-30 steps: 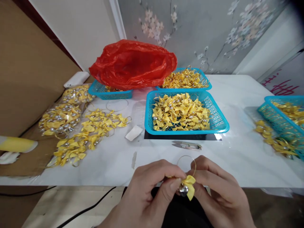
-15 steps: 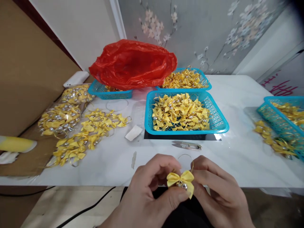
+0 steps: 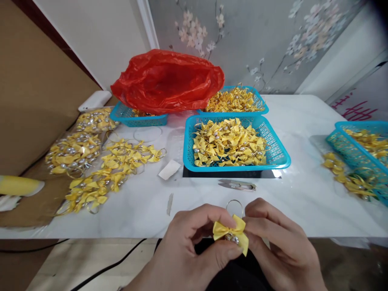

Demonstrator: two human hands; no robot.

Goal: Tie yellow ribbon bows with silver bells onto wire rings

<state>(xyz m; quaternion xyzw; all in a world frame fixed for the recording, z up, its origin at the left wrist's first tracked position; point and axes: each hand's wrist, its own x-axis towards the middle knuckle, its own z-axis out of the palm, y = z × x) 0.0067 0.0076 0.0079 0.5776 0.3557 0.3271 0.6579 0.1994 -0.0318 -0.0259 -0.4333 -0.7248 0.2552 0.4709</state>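
Low in front of me, near the table's front edge, my left hand point(image 3: 195, 244) pinches a yellow ribbon bow point(image 3: 220, 230) between thumb and fingers. Small silvery bells or beads point(image 3: 232, 238) sit at the bow's centre, above my left thumb. Behind the bow stands a thin gold loop of cord point(image 3: 235, 201). My right hand point(image 3: 281, 242) is closed at the bow's right side, its fingertips pressed together against the ribbon's edge; what exactly lies between them is partly hidden. Thread snips point(image 3: 238, 185) lie on the table just beyond my hands.
A blue basket point(image 3: 236, 167) piled with yellow bows stands ahead, with others point(image 3: 138, 120) behind and a basket point(image 3: 357, 125) at right. Loose bows point(image 3: 91, 188) and bagged bows point(image 3: 74, 151) lie left. A red plastic bag point(image 3: 169, 87) gapes at the back; a paper scrap point(image 3: 169, 169) lies mid-table.
My left index finger has come down onto the top of the bow. The bow has tilted slightly, and the gold loop looks smaller and further left.
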